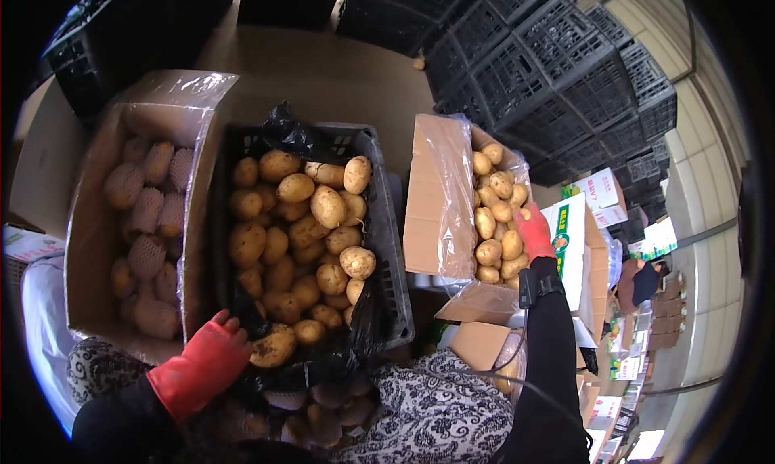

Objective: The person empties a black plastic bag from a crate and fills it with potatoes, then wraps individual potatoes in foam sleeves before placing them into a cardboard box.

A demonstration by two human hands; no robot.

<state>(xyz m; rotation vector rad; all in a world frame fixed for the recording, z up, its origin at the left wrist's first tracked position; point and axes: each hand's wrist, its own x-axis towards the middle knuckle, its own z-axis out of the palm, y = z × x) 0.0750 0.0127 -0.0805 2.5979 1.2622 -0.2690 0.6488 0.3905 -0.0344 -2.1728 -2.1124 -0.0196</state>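
My left hand (202, 365), in a red glove, rests at the near left corner of a black plastic crate (395, 270). Its fingers are stretched out beside the black plastic liner (367, 319), close to a large potato (274, 345). Loose potatoes (311, 230) fill the crate. On the right, my gloved right hand (535, 234) reaches over the edge of a cardboard box (440, 197) lined with clear film. Its fingers are at the potatoes (499, 214) in that box; whether they grip one is hidden.
At left stands a cardboard box (194, 246) of potatoes in foam net sleeves (147, 209). Stacked black crates (557, 68) rise at the back right. White printed cartons (593, 197) stand beyond my right arm. A person (638, 282) is farther right.
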